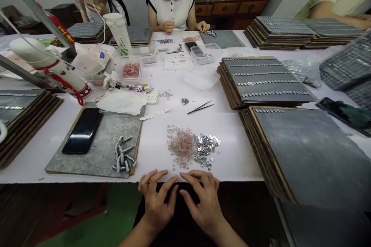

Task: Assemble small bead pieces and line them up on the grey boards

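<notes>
At the table's near edge, my left hand [158, 200] has its fingers apart and holds nothing. Close beside it, my right hand [203, 202] is likewise open and empty, fingertips by the edge. Just beyond them lies a loose pile of small pinkish, clear rings [182, 144]. Touching its right side is a heap of small silver discs [206, 146]. Farther back, black tweezers [200, 107] lie beside a little dark metallic cluster [184, 101]. To the left, several short stacks of silver discs [123, 156] rest on a grey board [98, 166].
A black phone [82, 131] lies on the left board. At right stand board stacks [313, 150], the nearest with a short row of discs, and another stack [263, 79] with several rows. A plastic box [127, 70] holds pink pieces. Co-workers, one in a white shirt [173, 4], sit opposite.
</notes>
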Demonstrator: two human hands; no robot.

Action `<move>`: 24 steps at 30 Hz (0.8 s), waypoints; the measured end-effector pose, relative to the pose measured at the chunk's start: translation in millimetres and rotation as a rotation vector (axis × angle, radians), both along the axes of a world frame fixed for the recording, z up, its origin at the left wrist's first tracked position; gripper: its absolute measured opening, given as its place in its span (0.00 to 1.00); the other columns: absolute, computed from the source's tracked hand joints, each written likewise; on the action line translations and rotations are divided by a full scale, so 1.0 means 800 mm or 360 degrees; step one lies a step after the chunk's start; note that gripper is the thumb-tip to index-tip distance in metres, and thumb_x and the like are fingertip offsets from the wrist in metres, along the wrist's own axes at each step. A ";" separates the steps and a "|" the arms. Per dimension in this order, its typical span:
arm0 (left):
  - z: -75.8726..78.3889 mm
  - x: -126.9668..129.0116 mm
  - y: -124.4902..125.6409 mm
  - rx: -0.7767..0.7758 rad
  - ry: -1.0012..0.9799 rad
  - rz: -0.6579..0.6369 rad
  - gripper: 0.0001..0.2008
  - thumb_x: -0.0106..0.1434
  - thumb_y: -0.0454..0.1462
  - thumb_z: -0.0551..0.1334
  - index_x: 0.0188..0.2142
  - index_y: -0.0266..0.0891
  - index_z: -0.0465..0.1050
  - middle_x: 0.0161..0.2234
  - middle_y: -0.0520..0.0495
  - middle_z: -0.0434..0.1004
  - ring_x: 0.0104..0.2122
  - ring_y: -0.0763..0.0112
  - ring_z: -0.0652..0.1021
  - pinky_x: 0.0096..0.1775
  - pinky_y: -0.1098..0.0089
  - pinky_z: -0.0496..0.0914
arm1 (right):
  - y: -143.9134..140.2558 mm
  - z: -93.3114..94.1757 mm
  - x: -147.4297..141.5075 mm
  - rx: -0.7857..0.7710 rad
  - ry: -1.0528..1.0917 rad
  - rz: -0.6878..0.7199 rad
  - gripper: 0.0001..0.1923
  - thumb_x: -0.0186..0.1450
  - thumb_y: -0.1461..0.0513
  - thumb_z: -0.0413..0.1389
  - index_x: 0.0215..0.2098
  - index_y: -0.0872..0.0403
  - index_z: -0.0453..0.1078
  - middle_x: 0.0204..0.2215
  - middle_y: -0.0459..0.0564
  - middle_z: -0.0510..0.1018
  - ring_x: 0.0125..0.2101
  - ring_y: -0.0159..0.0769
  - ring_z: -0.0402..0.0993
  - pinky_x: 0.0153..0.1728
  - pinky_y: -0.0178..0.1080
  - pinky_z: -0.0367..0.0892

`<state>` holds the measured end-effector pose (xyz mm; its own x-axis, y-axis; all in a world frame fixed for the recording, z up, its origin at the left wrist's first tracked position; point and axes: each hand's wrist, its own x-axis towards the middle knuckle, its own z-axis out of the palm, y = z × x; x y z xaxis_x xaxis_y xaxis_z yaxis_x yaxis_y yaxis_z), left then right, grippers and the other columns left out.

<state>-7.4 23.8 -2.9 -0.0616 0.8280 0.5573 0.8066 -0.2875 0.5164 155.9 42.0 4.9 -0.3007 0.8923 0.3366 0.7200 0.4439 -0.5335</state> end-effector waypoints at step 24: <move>-0.014 -0.035 -0.011 0.0130 0.0152 0.0036 0.14 0.62 0.29 0.63 0.47 0.41 0.76 0.43 0.42 0.78 0.48 0.55 0.70 0.50 0.53 0.61 | -0.015 0.004 -0.031 0.0085 -0.0508 0.0123 0.29 0.64 0.53 0.55 0.63 0.39 0.58 0.63 0.50 0.58 0.57 0.48 0.56 0.52 0.49 0.52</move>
<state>-35.2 15.1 -14.5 -0.0229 0.7787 0.6269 0.8578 -0.3068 0.4124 131.3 29.8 8.1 -0.4649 0.8463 0.2601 0.8100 0.5252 -0.2608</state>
